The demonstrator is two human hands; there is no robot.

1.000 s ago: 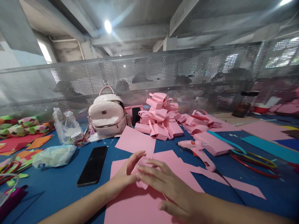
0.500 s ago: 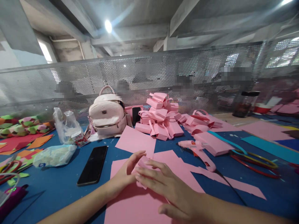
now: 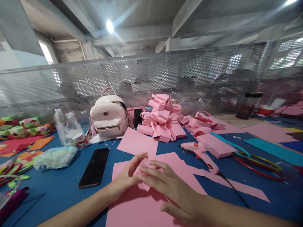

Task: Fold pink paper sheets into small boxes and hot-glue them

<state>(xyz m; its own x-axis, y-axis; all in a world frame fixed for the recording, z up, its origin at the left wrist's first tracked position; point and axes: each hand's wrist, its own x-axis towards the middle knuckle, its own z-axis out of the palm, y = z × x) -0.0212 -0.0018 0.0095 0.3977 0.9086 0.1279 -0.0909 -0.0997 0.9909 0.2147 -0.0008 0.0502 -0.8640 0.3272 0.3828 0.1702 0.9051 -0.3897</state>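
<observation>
Over the pink sheets in front of me, my left hand [image 3: 130, 172] curls its thumb and fingers around a small folded piece of pink paper [image 3: 143, 164]. My right hand [image 3: 171, 187] lies across the near side of that piece, fingers stretched out and thumb apart. Its fingertips touch the paper, and the two hands hide most of its shape. Beneath both hands is a large pink paper sheet [image 3: 132, 211]. Right of them, a pink glue gun [image 3: 201, 154] lies on its side, near a long pink paper strip [image 3: 239, 186].
A black phone [image 3: 94, 168] lies left on the blue table [image 3: 59, 186]. Behind stand a pale backpack [image 3: 109, 116] and a pile of pink paper boxes [image 3: 164, 118], before a perforated metal screen [image 3: 146, 72]. Scissors [image 3: 258, 164] lie right; a plastic packet [image 3: 55, 157] lies left.
My right hand has shifted very slightly to the right across the folded paper. My left hand and the things on the table keep their places.
</observation>
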